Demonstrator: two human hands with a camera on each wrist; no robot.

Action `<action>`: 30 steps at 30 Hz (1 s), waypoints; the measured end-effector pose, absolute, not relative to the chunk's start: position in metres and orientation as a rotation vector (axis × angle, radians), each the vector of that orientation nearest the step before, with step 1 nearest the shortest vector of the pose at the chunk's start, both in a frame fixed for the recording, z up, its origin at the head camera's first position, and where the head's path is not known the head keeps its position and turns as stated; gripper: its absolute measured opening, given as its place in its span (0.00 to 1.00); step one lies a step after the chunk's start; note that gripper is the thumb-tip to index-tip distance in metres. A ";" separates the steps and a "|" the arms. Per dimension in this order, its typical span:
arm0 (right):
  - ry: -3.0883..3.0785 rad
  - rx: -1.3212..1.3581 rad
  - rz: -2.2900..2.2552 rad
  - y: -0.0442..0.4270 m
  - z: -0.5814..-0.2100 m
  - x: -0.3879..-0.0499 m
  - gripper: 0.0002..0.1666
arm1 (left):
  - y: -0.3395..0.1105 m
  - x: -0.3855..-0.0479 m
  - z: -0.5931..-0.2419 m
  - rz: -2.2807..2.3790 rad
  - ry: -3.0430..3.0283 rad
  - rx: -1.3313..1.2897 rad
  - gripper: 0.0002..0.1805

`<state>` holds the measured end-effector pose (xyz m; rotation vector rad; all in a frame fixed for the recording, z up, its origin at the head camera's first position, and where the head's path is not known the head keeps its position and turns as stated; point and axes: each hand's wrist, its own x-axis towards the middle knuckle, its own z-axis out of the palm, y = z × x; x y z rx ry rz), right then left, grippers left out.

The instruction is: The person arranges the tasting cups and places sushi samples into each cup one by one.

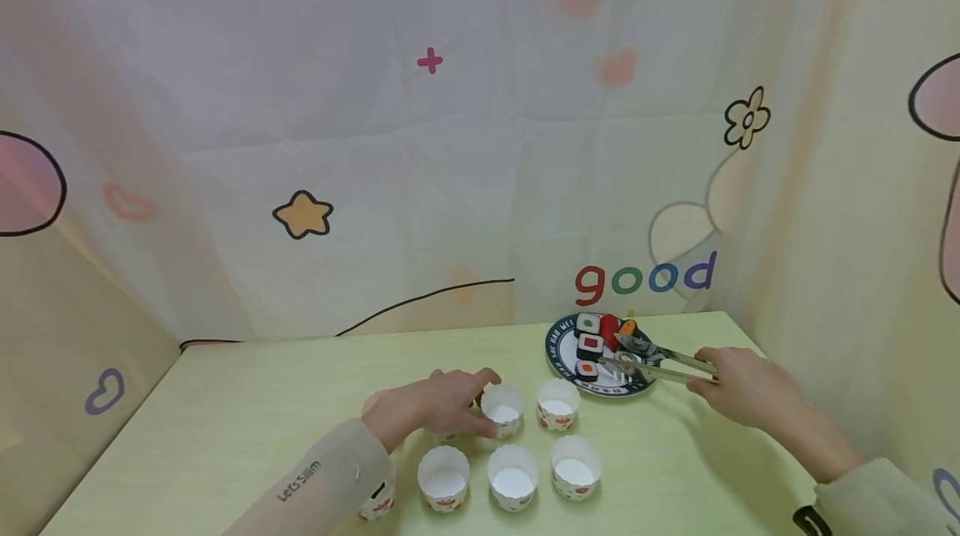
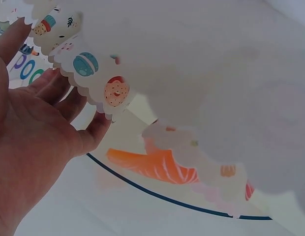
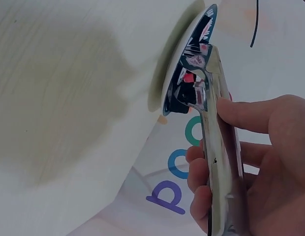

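Your right hand [image 1: 746,386] grips a pair of metal tongs [image 3: 219,142], fingers curled round the handles on one side and thumb pressing from the other. The tongs point to the left, away from your palm, and their two arms stand apart, with the tips over a round plate [image 1: 557,351] with a dark lettered rim. Pieces of sushi [image 1: 590,345] lie on the plate: rolls along its left side, a red piece and an orange piece toward the back. The tips reach in among the pieces on the right; you cannot tell from here whether they pinch one.

Your left hand [image 1: 450,403] holds a white paper cup [image 1: 502,411] by its side, the thumb nearer you and the fingers beyond. The cup stands to the left of the plate, in the back row. Another cup [image 1: 557,404] is just beside it, between it and the plate. Nearer you, a front row of cups [image 1: 513,478] stands upright on the pale green table [image 1: 697,469], the leftmost partly hidden by your sleeve [image 1: 315,469].
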<state>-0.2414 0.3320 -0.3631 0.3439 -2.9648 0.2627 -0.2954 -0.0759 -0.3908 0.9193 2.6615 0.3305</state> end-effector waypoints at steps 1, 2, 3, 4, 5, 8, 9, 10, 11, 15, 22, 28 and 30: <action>-2.969 0.344 0.266 0.332 -0.363 -0.243 0.21 | -0.076 -0.295 -0.391 0.333 2.660 0.921 0.37; -2.975 0.342 0.269 0.333 -0.363 -0.244 0.21 | -0.076 -0.295 -0.391 0.331 2.661 0.924 0.37; -2.981 0.343 0.269 0.334 -0.363 -0.245 0.21 | -0.076 -0.295 -0.391 0.329 2.662 0.925 0.37; -2.989 0.342 0.269 0.334 -0.363 -0.246 0.21 | -0.076 -0.295 -0.391 0.327 2.662 0.927 0.37; -2.995 0.344 0.267 0.335 -0.363 -0.247 0.21 | -0.076 -0.295 -0.390 0.327 2.663 0.925 0.37; -3.018 0.342 0.268 0.336 -0.365 -0.250 0.22 | -0.076 -0.295 -0.390 0.327 2.665 0.922 0.37; -3.021 0.342 0.270 0.336 -0.366 -0.250 0.22 | -0.076 -0.295 -0.390 0.328 2.664 0.921 0.37; -3.024 0.338 0.273 0.337 -0.367 -0.251 0.22 | -0.076 -0.294 -0.390 0.328 2.663 0.918 0.37; -3.024 0.337 0.276 0.337 -0.368 -0.252 0.22 | -0.075 -0.294 -0.390 0.328 2.662 0.918 0.37; -3.005 0.334 0.273 0.336 -0.370 -0.253 0.23 | -0.075 -0.294 -0.389 0.326 2.662 0.914 0.38; -3.007 0.316 0.274 0.334 -0.367 -0.250 0.22 | -0.074 -0.296 -0.392 0.339 2.658 0.893 0.39; -2.993 0.312 0.284 0.331 -0.367 -0.247 0.17 | -0.071 -0.298 -0.392 0.342 2.672 0.876 0.39; -2.985 0.313 0.290 0.330 -0.367 -0.246 0.16 | -0.070 -0.298 -0.391 0.339 2.675 0.868 0.39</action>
